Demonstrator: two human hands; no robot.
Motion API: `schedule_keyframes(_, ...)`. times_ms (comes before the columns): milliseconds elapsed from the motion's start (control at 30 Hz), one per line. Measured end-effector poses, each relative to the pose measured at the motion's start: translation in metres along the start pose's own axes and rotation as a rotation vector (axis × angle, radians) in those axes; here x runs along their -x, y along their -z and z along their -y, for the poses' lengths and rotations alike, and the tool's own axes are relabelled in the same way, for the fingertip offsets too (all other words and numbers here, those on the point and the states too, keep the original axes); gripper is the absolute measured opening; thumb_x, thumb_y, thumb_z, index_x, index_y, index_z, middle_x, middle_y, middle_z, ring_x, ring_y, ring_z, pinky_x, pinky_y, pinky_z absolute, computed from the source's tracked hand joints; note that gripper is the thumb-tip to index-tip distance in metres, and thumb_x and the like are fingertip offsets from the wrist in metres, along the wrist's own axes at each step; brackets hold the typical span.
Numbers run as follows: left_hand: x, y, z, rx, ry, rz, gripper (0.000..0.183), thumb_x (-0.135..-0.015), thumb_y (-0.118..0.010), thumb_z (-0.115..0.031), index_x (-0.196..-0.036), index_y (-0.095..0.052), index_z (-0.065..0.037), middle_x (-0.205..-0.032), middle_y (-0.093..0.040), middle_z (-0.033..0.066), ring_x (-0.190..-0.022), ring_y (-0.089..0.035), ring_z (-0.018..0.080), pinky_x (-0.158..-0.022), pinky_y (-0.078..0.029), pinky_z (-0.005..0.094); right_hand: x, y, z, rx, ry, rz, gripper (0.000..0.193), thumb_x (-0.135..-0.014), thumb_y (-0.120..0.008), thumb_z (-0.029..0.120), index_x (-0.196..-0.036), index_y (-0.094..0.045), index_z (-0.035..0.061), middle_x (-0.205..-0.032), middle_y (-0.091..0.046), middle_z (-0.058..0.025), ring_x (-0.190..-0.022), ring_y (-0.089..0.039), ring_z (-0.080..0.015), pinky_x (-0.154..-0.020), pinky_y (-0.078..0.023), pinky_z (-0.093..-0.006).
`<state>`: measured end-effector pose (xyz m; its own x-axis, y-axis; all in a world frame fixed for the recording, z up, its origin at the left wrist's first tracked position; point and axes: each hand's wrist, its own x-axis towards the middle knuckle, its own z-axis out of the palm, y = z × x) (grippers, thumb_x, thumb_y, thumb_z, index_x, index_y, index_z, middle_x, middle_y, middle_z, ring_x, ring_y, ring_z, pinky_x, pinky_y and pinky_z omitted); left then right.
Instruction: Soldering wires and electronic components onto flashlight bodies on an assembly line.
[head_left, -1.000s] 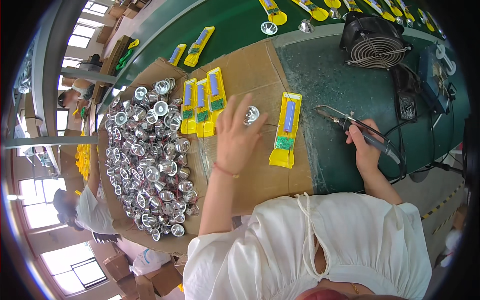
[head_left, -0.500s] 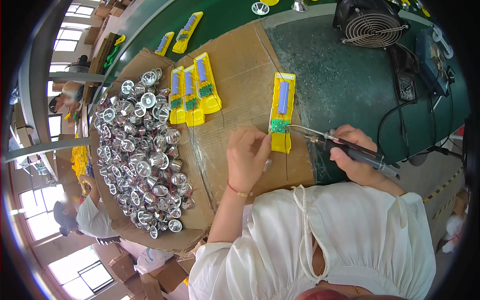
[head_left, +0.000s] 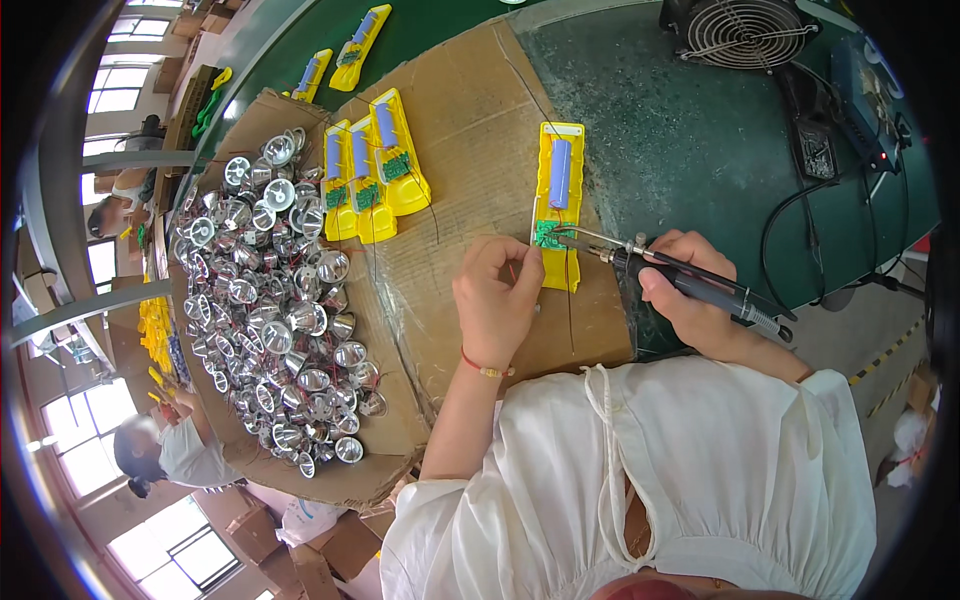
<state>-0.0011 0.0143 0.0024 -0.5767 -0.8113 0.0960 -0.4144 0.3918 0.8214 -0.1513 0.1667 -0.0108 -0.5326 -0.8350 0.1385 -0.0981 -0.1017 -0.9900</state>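
My right hand [head_left: 690, 285] is closed round the grey and black handle of a soldering iron [head_left: 705, 287]. A thin metal tube runs along the iron, and its tip touches or hovers just over the green circuit board [head_left: 552, 235]. That board sits in a yellow plastic housing [head_left: 561, 268], below a lilac battery cell [head_left: 560, 175]. Beside the housing's left edge, my left hand [head_left: 497, 295] has thumb and forefinger pinched together close to the board. A bit of reddish wire shows between its fingers, but what the fingertips grip is hidden. A dark wire trails down from the housing.
Cardboard [head_left: 470, 120] lies under the work. At left, a cardboard box holds many silvery reflector cups [head_left: 275, 335]. Several similar yellow housings [head_left: 375, 225] lie beyond my left hand. A fan [head_left: 745, 40] and a blue box [head_left: 860, 95] with cables stand at the far right.
The view has shifted slightly, so the bench sits a little higher. The iron's tip has moved from the board's right edge in toward its middle. My left hand stays pinched beside the board.
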Motion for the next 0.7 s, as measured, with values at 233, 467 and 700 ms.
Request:
schedule_keyframes(233, -0.0017, 0.0006, -0.0028, -0.019, 0.031, 0.003, 0.006, -0.073, -0.065, -0.003, -0.071, -0.060, 0.000, -0.069, -0.056, 0.0081, -0.054, -0.050, 0.0151, -0.051, -0.040, 0.0269, -0.0039, -0.0011, 0.0049, 0.055, 0.094, -0.005, 0.014, -0.078, -0.066, 0.007, -0.082, -0.054, 0.0002, -0.075, -0.059, -0.0083, -0.061, -0.055, -0.0105, -0.052, -0.043, -0.0243)
schedule_keyframes(467, -0.0015, 0.0018, -0.0018, -0.028, 0.017, 0.024, 0.009, -0.077, -0.065, -0.005, -0.074, -0.059, 0.001, -0.069, -0.055, 0.0023, -0.056, -0.046, 0.0065, -0.052, -0.038, 0.0219, 0.0015, 0.0033, 0.0089, -0.052, 0.033, -0.032, 0.015, -0.081, -0.059, 0.002, -0.091, -0.049, -0.0030, -0.084, -0.055, -0.0132, -0.063, -0.054, -0.0123, -0.057, -0.045, -0.0244)
schedule_keyframes(700, -0.0010, 0.0016, -0.0028, -0.040, 0.019, 0.025, 0.010, -0.076, -0.066, -0.006, -0.076, -0.059, 0.000, -0.066, -0.054, 0.0006, -0.055, -0.045, 0.0061, -0.052, -0.038, 0.0215, 0.0049, 0.0040, 0.0068, -0.072, -0.004, -0.062, 0.013, -0.081, -0.057, 0.000, -0.090, -0.049, -0.0035, -0.084, -0.055, -0.0133, -0.061, -0.054, -0.0114, -0.055, -0.045, -0.0235)
